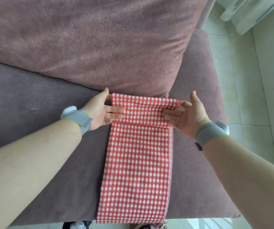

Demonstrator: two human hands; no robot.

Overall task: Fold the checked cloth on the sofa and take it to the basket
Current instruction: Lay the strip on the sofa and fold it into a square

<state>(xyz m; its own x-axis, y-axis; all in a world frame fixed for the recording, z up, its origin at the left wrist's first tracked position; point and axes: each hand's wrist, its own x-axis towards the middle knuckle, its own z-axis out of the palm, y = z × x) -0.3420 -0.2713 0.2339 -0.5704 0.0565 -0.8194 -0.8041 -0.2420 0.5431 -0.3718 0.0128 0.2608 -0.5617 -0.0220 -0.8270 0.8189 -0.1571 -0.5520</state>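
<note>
The red-and-white checked cloth (137, 164) lies as a long strip on the purple sofa seat (34, 100), running from the back cushion to the front edge. Its far end is turned back toward me as a short flap. My left hand (100, 111) pinches the flap's left edge, thumb behind and fingers lying on top. On the other side my right hand (187, 116) pinches the flap's right edge in the same way. No basket is in view.
A large pink back cushion (91, 38) stands right behind the cloth. The sofa's right end (205, 66) borders a pale tiled floor (256, 96). A white appliance (251, 12) sits at the top right. Shoes show below the seat's front edge.
</note>
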